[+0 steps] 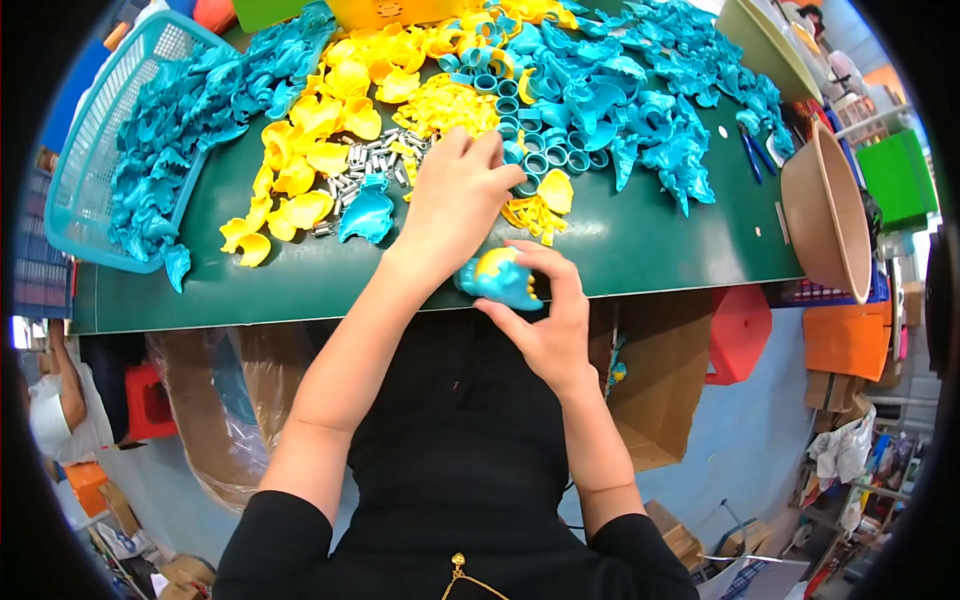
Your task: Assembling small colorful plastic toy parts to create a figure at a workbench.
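My right hand (pixel 550 320) grips a small teal and yellow toy figure (pixel 505 280) between thumb and fingers, just over the table's near edge. My left hand (pixel 455 195) reaches over the parts with its fingers curled down. Its fingertips are hidden, and I cannot make out what they hold. Around that hand lie small yellow pieces (pixel 450 105), short teal rings (pixel 535 163) and silver metal cylinders (pixel 375 160). A curved teal shell piece (pixel 367 212) rests left of my left wrist. More yellow strips (pixel 533 218) lie just beyond my right hand.
Yellow shells (pixel 300 175) and teal pieces (pixel 650 130) spread across the green table (pixel 640 250). At left, a light-blue basket (pixel 85 190) holds teal pieces. A tan tub (pixel 825 215) stands at the right edge, near blue-handled pliers (pixel 752 155). Below sits an open cardboard box (pixel 655 380).
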Demonstrator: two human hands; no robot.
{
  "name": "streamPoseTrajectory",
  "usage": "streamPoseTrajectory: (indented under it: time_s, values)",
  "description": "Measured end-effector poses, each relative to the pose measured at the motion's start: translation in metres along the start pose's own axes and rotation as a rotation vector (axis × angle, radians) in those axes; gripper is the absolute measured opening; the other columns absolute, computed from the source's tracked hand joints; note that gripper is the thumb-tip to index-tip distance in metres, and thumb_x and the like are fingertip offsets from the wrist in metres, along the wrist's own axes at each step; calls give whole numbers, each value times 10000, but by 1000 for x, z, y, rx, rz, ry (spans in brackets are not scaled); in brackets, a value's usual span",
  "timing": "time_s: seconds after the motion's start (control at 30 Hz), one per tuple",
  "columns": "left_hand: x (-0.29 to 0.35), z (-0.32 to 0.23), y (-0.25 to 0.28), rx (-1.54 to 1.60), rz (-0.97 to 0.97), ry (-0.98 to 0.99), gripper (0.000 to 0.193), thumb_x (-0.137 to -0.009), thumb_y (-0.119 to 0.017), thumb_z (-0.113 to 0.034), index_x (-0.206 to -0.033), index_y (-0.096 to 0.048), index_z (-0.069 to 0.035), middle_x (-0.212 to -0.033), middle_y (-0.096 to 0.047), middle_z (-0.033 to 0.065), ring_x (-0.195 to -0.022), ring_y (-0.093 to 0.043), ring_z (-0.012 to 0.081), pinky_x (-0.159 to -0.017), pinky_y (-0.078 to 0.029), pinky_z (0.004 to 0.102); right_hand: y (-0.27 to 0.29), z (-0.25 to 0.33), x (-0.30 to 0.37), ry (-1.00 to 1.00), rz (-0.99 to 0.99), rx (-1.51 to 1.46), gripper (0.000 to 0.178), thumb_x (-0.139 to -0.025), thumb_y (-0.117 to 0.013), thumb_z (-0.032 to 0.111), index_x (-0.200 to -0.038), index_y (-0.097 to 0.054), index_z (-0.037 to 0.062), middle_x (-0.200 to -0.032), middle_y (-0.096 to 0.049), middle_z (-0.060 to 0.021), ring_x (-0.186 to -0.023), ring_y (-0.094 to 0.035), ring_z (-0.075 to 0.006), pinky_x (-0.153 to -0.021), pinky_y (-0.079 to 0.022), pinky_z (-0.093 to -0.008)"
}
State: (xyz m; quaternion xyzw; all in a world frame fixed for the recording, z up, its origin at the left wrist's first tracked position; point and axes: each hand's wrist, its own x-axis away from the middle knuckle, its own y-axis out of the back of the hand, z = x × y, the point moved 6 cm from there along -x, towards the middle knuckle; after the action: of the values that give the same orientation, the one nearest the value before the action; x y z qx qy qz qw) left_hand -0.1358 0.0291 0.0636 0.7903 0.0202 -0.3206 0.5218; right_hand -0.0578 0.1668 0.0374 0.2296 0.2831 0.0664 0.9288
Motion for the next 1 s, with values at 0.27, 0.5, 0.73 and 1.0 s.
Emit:
streamPoseTrajectory:
  time_s: [0.27, 0.5, 0.73, 1.0]
  values:
    - [7, -14, 14, 343, 8, 81, 168, -816, -733, -25, -965, -656, -37, -1077, -637, 53, -1002, -607, 243, -869, -504, 375, 66, -30, -1, -321, -29, 1, 632, -716, -812, -72, -1288, -554, 10, -1242, -537, -85, -1092, -590, -178, -925, -519, -297]
    - [85, -14, 13, 1233, 21, 657, 269, -841, -678, 46, -1104, -657, -12, -1070, -651, 71, -1046, -634, 141, -896, -515, 277, 47, -18, -6, -460, 14, -500, 665, -683, -827, -85, -1287, -555, -18, -1303, -599, -123, -1115, -608, -176, -965, -511, -313]
    - [96, -10, 31, 561, -68, 456, 543, -733, -760, 45, -1240, -590, -48, -1121, -702, 104, -1160, -626, 288, -1006, -463, 397, 10, -11, -24, -480, 237, -542, 676, -764, -816, 7, -1363, -509, -47, -1284, -627, -134, -1151, -608, -183, -1019, -470, -316]
    - [107, -3, 48, 443, -133, 426, 620, -738, -758, 21, -1308, -530, -62, -1089, -717, 91, -1221, -539, 333, -1030, -427, 439, -21, 61, -60, 15, 486, 220, 578, -775, -792, 40, -1303, -559, 18, -1216, -626, -173, -1108, -609, -362, -944, -495, -409]
